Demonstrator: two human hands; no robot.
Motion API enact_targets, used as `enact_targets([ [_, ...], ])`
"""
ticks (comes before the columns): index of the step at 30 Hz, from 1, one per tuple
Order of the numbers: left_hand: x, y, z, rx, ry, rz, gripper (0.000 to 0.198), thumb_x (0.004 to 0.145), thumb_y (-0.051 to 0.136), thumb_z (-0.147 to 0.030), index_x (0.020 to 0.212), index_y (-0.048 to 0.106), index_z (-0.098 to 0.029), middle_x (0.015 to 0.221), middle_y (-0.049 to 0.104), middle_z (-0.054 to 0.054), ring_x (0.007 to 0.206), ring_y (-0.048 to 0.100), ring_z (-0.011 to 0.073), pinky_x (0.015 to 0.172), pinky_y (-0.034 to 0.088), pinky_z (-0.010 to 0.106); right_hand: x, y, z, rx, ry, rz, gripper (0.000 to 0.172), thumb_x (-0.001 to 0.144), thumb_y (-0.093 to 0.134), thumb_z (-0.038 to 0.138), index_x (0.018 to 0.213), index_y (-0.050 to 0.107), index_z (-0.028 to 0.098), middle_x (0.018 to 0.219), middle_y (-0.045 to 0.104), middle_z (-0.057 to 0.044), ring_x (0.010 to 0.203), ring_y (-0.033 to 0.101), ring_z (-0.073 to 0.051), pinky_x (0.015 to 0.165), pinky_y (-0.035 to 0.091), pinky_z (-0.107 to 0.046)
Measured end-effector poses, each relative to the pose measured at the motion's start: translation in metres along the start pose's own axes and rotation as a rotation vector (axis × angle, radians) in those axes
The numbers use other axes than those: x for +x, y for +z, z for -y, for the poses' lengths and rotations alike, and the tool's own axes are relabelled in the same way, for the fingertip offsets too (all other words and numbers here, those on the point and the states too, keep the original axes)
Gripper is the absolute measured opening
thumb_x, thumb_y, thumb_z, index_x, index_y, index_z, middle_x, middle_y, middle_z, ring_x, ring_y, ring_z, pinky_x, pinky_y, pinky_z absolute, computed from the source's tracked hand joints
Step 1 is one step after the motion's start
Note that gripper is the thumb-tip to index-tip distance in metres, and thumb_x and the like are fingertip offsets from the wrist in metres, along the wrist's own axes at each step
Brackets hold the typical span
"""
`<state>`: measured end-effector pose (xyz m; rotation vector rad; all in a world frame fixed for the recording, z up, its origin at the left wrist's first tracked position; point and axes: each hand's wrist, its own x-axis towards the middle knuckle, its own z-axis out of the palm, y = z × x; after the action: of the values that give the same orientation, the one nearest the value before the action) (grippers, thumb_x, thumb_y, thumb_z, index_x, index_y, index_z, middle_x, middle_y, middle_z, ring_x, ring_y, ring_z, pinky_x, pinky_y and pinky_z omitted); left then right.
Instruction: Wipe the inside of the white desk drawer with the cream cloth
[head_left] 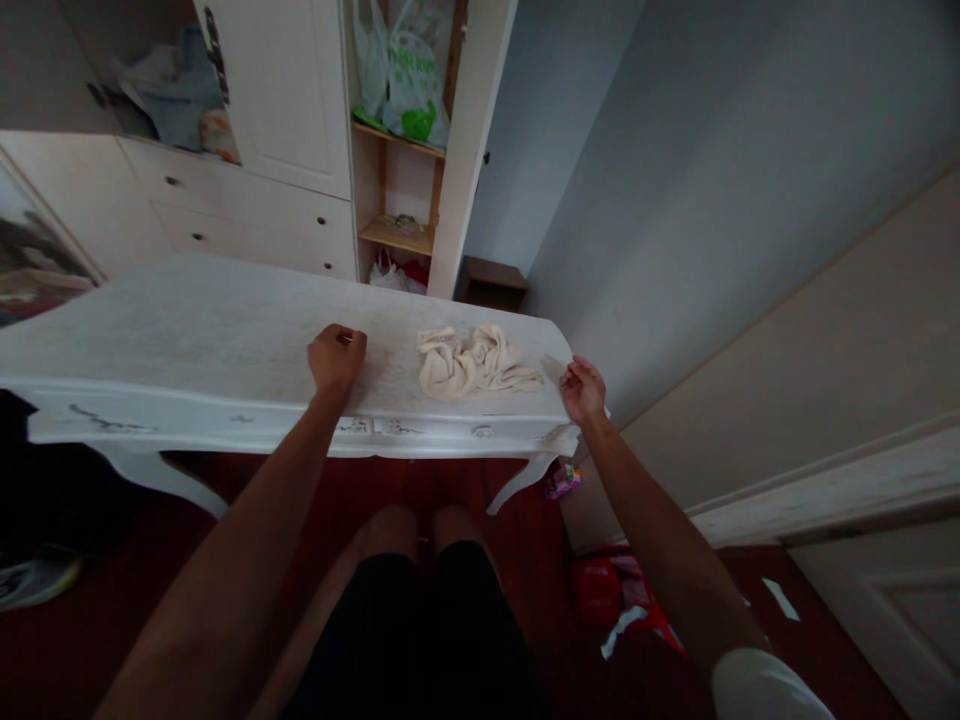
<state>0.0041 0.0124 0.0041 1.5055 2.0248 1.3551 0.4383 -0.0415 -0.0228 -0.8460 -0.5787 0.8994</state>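
A crumpled cream cloth (472, 365) lies in loose folds on the white table (202, 320), toward its right end. My left hand (337, 358) is over the tabletop to the left of the cloth, apart from it. Its fingers are curled in, and whatever they may hold is hidden. At the table's right edge is my right hand (583, 388), palm turned partly upward, just right of the cloth and not touching it. Its fingers are bent toward the thumb; anything between them is too small to make out.
Behind the table stands a white cabinet (292, 95) with an open door and plastic bags (412, 85) on a shelf. A grey wall (675, 170) rises on the right. A red bag (600, 590) and a small pink box (562, 482) are on the floor.
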Motion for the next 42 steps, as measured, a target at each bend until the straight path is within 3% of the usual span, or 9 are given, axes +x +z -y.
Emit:
enact_targets([
  [5,0.001,0.001,-0.001,-0.028,0.001,-0.036,0.014,0.078,0.056,-0.024,0.084,0.068,-0.018,0.087,0.073,0.009,0.086,0.068,0.0241,0.084,0.051,0.033,-0.030,0.022,0.002,0.046,0.070,0.078,0.010,0.088,0.072,0.027,0.082,0.065,0.024,0.047,0.049,0.011,0.043,0.049,-0.006,0.048,0.049,-0.019],
  [11,0.000,0.002,0.000,0.001,-0.013,-0.038,0.016,0.079,0.055,-0.023,0.084,0.068,-0.018,0.089,0.073,0.010,0.087,0.067,0.0247,0.084,0.051,0.034,-0.109,0.037,-0.007,0.010,0.199,0.297,0.031,0.096,0.063,0.050,0.077,0.068,0.025,0.044,0.040,0.008,0.045,0.046,-0.010,0.054,0.049,-0.024],
  [13,-0.001,0.002,0.001,0.008,-0.008,-0.036,0.016,0.080,0.055,-0.024,0.085,0.069,-0.018,0.089,0.073,0.010,0.087,0.067,0.0247,0.084,0.051,0.034,-0.134,0.032,-0.019,-0.089,0.320,0.426,0.033,0.090,0.069,0.054,0.077,0.071,0.024,0.042,0.038,0.008,0.043,0.042,-0.010,0.052,0.046,-0.025],
  [16,-0.001,0.003,0.001,0.011,0.001,-0.026,0.016,0.080,0.056,-0.024,0.086,0.069,-0.018,0.089,0.073,0.009,0.087,0.067,0.0244,0.084,0.050,0.034,-0.158,0.022,-0.044,-0.322,0.641,0.575,0.030,0.076,0.084,0.047,0.080,0.071,0.020,0.042,0.041,0.010,0.041,0.036,-0.008,0.046,0.038,-0.022],
  [19,0.000,0.003,0.002,0.020,0.003,-0.022,0.015,0.080,0.056,-0.023,0.085,0.069,-0.018,0.088,0.072,0.009,0.087,0.067,0.0240,0.084,0.050,0.034,-0.162,0.014,-0.065,-0.385,0.980,0.474,0.035,0.077,0.084,0.046,0.089,0.068,0.018,0.047,0.046,0.010,0.041,0.036,-0.007,0.042,0.030,-0.018],
  [23,0.002,0.005,0.003,0.023,-0.001,-0.031,0.014,0.080,0.056,-0.023,0.084,0.068,-0.019,0.085,0.071,0.007,0.086,0.066,0.0234,0.084,0.050,0.033,-0.151,0.014,-0.074,-0.068,1.216,0.341,0.043,0.096,0.059,0.057,0.096,0.062,0.014,0.054,0.049,0.008,0.041,0.036,-0.006,0.040,0.025,-0.015],
  [30,0.004,0.008,0.008,0.020,0.018,-0.027,0.014,0.079,0.055,-0.024,0.084,0.068,-0.020,0.083,0.070,0.006,0.084,0.066,0.0237,0.082,0.050,0.034,-0.138,0.030,-0.079,0.210,1.237,0.225,0.045,0.107,0.036,0.047,0.102,0.060,0.010,0.052,0.047,0.007,0.038,0.034,-0.005,0.034,0.021,-0.011],
  [42,0.005,0.007,0.005,0.017,-0.011,-0.036,0.013,0.079,0.055,-0.022,0.083,0.067,-0.020,0.084,0.070,0.007,0.085,0.065,0.0245,0.081,0.049,0.034,-0.137,0.035,-0.093,0.181,1.186,0.119,0.018,0.093,0.057,0.030,0.081,0.057,0.017,0.039,0.033,0.013,0.031,0.024,-0.004,0.030,0.015,-0.013],
])
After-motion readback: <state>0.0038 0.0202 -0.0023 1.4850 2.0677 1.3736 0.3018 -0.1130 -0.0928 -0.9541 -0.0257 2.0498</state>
